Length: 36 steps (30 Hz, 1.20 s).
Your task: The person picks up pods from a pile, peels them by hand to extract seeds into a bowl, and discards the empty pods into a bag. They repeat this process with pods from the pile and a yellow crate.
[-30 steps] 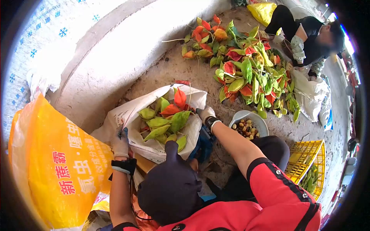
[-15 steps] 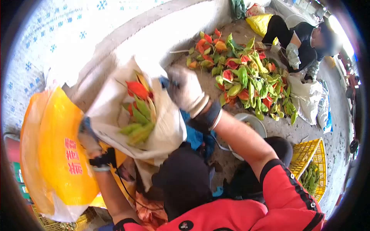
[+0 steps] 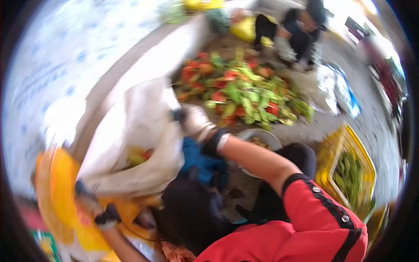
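A large white woven sack (image 3: 144, 126) stands with its mouth open, its rim gripped on both sides. My right hand (image 3: 196, 123), in a light glove with blue fingertips, is closed on the sack's right edge. At the lower left edge my gloved left hand (image 3: 89, 201) holds the rim too, though motion blurs its fingers. Down inside the sack lie a few green and red husk-like pods (image 3: 139, 157). Beyond the sack, a big heap of green, red and orange pods (image 3: 244, 94) covers the floor.
A yellow-orange sack (image 3: 59, 196) leans at the left. Right of my arm are a round bowl (image 3: 262, 139) and a yellow crate (image 3: 325, 161) of green pods. Another person (image 3: 301, 32) crouches behind the heap near white bags (image 3: 323, 87). A low pale wall (image 3: 174, 48) runs behind.
The view has turned and shifted. The sack's mouth is pulled wider and taller, and the pods now show deeper inside it. Both hands still hold the rim, now lower in view.
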Each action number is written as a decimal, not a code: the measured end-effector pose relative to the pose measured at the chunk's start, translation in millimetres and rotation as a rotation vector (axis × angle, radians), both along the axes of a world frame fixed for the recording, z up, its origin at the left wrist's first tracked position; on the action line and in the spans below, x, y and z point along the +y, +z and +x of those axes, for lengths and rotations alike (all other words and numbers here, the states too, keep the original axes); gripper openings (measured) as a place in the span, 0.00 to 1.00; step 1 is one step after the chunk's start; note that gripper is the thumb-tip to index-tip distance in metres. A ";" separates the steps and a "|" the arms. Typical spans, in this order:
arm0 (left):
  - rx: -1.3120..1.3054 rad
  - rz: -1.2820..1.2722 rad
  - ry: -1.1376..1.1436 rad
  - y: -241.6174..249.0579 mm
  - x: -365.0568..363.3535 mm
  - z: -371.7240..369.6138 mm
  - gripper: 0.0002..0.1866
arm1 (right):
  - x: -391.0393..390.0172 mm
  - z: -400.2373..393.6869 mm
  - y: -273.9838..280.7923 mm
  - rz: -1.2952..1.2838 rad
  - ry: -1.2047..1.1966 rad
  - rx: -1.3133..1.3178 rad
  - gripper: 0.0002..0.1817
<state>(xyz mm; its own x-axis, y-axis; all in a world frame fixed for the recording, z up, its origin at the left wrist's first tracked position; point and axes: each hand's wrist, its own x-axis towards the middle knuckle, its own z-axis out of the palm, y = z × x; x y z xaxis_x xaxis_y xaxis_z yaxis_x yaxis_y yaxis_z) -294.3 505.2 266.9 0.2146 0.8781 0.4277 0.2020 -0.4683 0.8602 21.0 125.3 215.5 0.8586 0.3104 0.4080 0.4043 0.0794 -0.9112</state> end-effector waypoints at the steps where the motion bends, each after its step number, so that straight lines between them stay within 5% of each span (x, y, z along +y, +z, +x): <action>1: 0.011 -0.118 -0.031 -15.3 13.9 -4.9 0.24 | -25.0 -31.8 57.4 -0.350 -0.080 0.015 0.07; 4: 0.141 -0.032 -0.161 6.0 37.7 1.3 0.28 | -12.8 -40.7 38.4 -0.290 -0.035 -0.016 0.12; 6: 0.382 0.601 -0.063 53.5 -4.1 31.3 0.30 | -4.5 -56.1 22.7 -0.258 -0.065 -0.072 0.19; 9: 0.227 0.581 -0.377 141.9 -164.3 79.1 0.28 | 3.5 -80.5 20.8 -0.166 0.158 -0.052 0.29; 11: 0.295 0.450 -0.807 165.5 -245.3 111.2 0.24 | 10.4 -95.7 6.0 -0.162 0.264 -0.158 0.31; 13: 0.519 0.647 -1.191 175.9 -308.9 155.5 0.20 | 14.9 -107.4 -22.0 -0.034 0.211 -0.378 0.30; 14: 0.599 0.687 -1.325 168.4 -332.3 174.8 0.19 | -16.6 -119.5 1.9 -0.103 0.363 -0.097 0.27; 15: 0.676 0.716 -1.464 160.9 -355.8 193.9 0.17 | -16.3 -122.2 -20.8 0.071 0.365 0.018 0.24; 17: 1.013 0.692 -1.598 99.1 -350.2 233.9 0.21 | -32.3 -116.2 -76.9 -0.031 0.287 0.156 0.20; 18: 1.216 0.718 -1.645 61.0 -333.9 251.6 0.23 | -60.1 -112.9 -91.4 -0.298 0.196 0.175 0.18; 22: 1.849 0.810 -1.378 -29.1 -293.8 307.3 0.28 | -136.0 -108.7 -169.5 -0.833 -0.150 0.503 0.18; 26: 1.601 0.748 -1.400 -50.2 -331.5 315.9 0.43 | -168.3 -121.1 -157.2 -0.866 0.067 0.624 0.18; 27: 1.342 0.973 -1.573 -85.4 -329.6 317.3 0.46 | -169.5 -117.9 -152.3 -0.869 0.124 0.642 0.18; 28: 1.406 1.099 -1.631 -97.1 -349.2 311.2 0.46 | -171.5 -115.1 -148.3 -0.862 0.183 0.657 0.18; 30: 1.433 1.258 -1.704 -160.7 -358.6 291.6 0.44 | -175.2 -113.0 -147.9 -0.838 0.099 0.605 0.18; 32: 1.613 0.957 -1.552 -200.4 -348.1 268.7 0.35 | -176.4 -104.0 -149.9 -0.943 0.101 0.595 0.16; 36: 1.557 0.807 -1.200 -261.8 -232.6 247.3 0.24 | -180.2 -91.2 -161.5 -0.959 0.050 0.637 0.18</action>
